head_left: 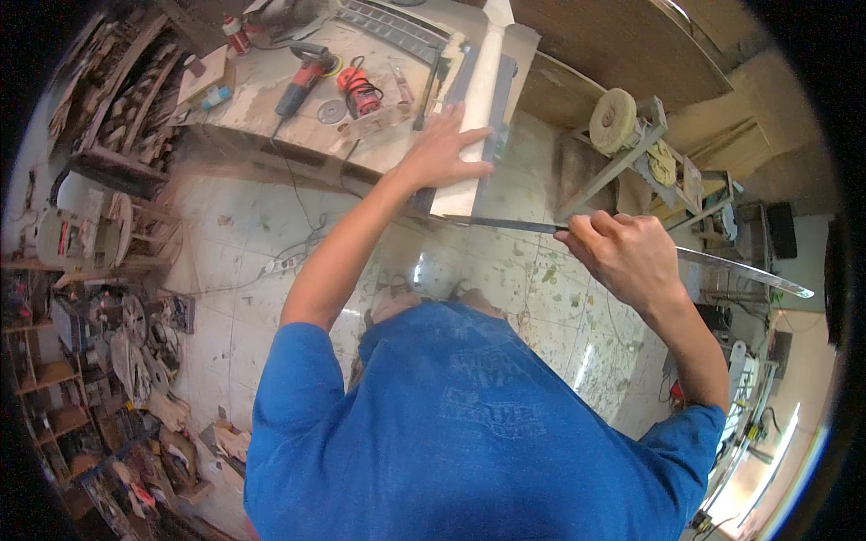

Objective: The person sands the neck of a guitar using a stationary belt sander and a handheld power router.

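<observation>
My left hand (444, 151) lies with fingers spread across a long pale piece (488, 77), which looks like wood. That piece rests lengthwise on a dark grey-blue board (505, 86) at the table's edge. To the right, my right hand (627, 257) is closed around a long, narrow metal tool (514, 224). Its dark, straight part points left to the near end of the pale piece; whether they touch I cannot tell. Beyond my fist the tool runs on as a shiny strip with a rounded tip. My grip hides its middle.
On the dusty table (244, 113) lie an angle grinder (305, 81), a red corded power tool (363, 95), a disc (332, 112) and a red bottle (236, 34). A round buffing wheel (612, 120) stands on a frame at right. Cords cross the tiled floor (234, 261); cluttered shelves (54, 388) line the left.
</observation>
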The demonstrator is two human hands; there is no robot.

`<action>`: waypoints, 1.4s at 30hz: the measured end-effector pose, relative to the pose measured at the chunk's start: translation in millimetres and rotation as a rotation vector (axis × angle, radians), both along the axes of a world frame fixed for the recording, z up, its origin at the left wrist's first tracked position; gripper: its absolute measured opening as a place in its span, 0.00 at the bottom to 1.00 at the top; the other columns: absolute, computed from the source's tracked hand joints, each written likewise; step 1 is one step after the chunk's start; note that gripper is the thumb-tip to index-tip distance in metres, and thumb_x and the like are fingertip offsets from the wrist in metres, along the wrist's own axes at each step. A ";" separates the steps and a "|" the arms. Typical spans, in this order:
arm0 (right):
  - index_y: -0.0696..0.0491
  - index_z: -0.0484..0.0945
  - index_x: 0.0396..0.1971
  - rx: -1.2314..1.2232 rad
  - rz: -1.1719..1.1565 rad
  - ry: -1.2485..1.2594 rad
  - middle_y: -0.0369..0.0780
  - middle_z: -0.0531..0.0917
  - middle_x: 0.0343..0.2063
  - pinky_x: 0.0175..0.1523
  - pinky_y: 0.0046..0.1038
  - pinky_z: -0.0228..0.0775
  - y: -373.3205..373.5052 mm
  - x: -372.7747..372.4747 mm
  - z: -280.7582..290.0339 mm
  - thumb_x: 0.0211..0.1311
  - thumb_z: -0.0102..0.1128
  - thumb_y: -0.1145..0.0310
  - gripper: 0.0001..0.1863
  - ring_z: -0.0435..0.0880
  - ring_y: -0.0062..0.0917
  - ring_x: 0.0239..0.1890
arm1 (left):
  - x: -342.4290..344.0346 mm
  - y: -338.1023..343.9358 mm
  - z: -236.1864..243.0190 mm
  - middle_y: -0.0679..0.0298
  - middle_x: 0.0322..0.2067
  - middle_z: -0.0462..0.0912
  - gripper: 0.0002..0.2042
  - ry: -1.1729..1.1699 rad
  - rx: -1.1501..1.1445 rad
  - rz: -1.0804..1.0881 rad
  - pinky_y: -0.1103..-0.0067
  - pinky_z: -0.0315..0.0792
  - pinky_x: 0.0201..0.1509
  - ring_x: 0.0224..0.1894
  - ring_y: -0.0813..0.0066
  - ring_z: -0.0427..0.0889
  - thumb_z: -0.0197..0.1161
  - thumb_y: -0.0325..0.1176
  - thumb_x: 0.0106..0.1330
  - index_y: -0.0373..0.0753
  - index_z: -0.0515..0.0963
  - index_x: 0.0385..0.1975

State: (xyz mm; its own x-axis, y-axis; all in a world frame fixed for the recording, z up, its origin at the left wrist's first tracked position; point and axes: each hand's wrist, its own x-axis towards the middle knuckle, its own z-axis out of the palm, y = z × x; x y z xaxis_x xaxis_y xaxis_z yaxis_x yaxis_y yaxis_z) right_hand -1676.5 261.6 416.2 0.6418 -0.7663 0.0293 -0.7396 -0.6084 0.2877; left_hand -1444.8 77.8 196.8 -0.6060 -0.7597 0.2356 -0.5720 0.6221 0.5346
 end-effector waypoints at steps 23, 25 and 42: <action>0.53 0.75 0.30 -0.019 0.030 0.491 0.33 0.73 0.17 0.21 0.25 0.68 13.9 75.0 40.9 0.62 0.61 0.66 0.07 0.80 0.20 0.19 | -7.1 4.2 6.5 0.33 0.76 0.44 0.34 -0.083 0.005 0.041 0.53 0.41 0.80 0.79 0.39 0.43 0.58 0.60 0.62 0.59 0.70 0.71; 0.53 0.74 0.27 0.002 0.026 0.542 0.32 0.72 0.16 0.21 0.25 0.67 14.7 89.6 43.8 0.59 0.61 0.69 0.06 0.79 0.19 0.18 | -6.8 4.6 7.2 0.33 0.76 0.44 0.34 -0.086 0.008 0.049 0.53 0.40 0.80 0.79 0.39 0.43 0.58 0.59 0.62 0.59 0.70 0.71; 0.48 0.83 0.23 0.137 0.018 0.295 0.38 0.82 0.14 0.28 0.34 0.79 -64.1 67.4 42.8 0.63 0.63 0.55 0.14 0.88 0.33 0.24 | -7.8 9.1 11.4 0.33 0.76 0.44 0.33 -0.086 0.008 0.055 0.53 0.41 0.81 0.79 0.39 0.44 0.56 0.57 0.63 0.58 0.70 0.70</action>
State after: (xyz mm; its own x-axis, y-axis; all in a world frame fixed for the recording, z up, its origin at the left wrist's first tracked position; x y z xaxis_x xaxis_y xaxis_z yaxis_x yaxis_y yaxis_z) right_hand -1609.1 197.5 458.9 0.6210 -0.7385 -0.2625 -0.6251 -0.6687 0.4026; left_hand -1452.6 86.9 208.2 -0.5813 -0.7939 0.1781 -0.6492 0.5845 0.4867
